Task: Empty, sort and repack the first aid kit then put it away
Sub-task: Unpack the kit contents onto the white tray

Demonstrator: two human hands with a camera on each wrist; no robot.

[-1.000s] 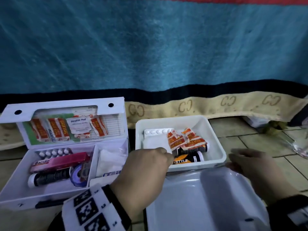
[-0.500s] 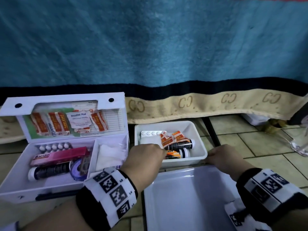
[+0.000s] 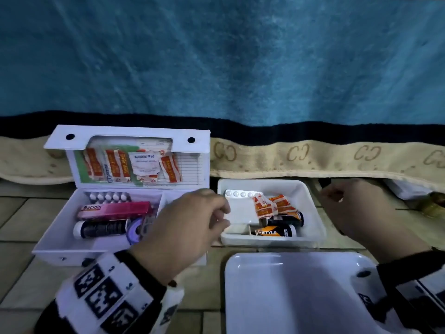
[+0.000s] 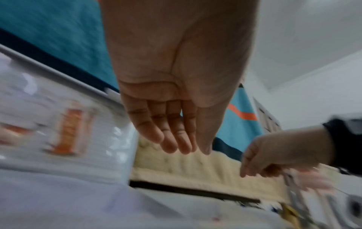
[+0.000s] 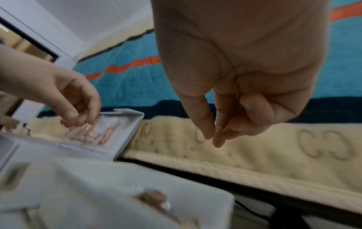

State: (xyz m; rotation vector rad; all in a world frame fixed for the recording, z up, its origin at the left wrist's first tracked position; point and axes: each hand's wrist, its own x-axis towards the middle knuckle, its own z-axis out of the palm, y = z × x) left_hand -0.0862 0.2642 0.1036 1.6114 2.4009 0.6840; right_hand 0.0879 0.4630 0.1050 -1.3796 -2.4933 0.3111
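The white first aid kit [image 3: 54, 247] stands open at the left, its lid [image 3: 127, 137] upright with plasters and an alcohol pad tucked in it. Inside lie a pink Bacidin box [image 3: 115, 209], a black tube [image 3: 101, 229] and a tape roll [image 3: 136, 231]. Beside it, a small white tray [image 3: 269, 242] holds a blister pack [image 3: 240, 194], orange plasters [image 3: 272, 206] and two tubes [image 3: 274, 233]. My left hand [image 3: 187, 225] hovers between kit and tray, fingers relaxed and holding nothing [image 4: 172, 131]. My right hand [image 3: 356, 208] hangs right of the tray, loosely curled and empty [image 5: 225, 111].
A larger white tray [image 3: 289, 297] lies in front of the small one, under my right wrist. A blue blanket [image 3: 240, 56] with a beige border [image 3: 313, 160] hangs right behind kit and tray. Everything sits on a tiled floor [image 3: 14, 227].
Both hands have come off the small tray's front edge and risen. The left one has drifted toward the kit, the right one out past the tray's right side.
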